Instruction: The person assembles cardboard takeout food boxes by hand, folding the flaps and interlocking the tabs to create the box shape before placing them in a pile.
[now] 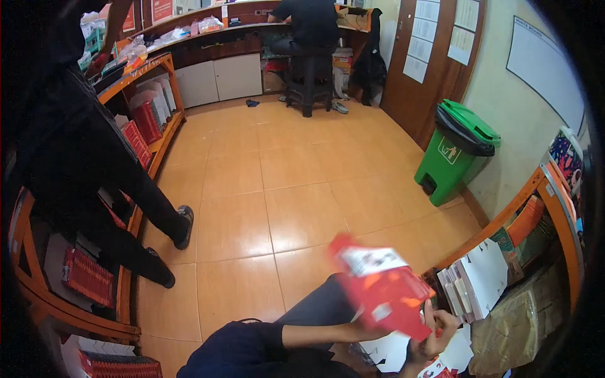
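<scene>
A flat red carton [384, 286] with a white printed panel is held up over my lap, smeared by motion at its far end. My right hand [441, 327] has its fingers bent around the carton's lower right edge. From the left, my left forearm reaches behind the carton. Only the base of my left hand [362, 331] shows beside it; those fingers are hidden. Below the two hands lie white card pieces [387, 353], partly covered by the carton and my right hand.
White folded cartons [482, 277] and a clear plastic-wrapped brown bundle [507, 334] fill the orange-framed rack [539, 179] at right. A green pedal bin [450, 157] stands by the wall. A person in black [94, 138] stands left beside racks of red cartons [88, 277]; another sits far back.
</scene>
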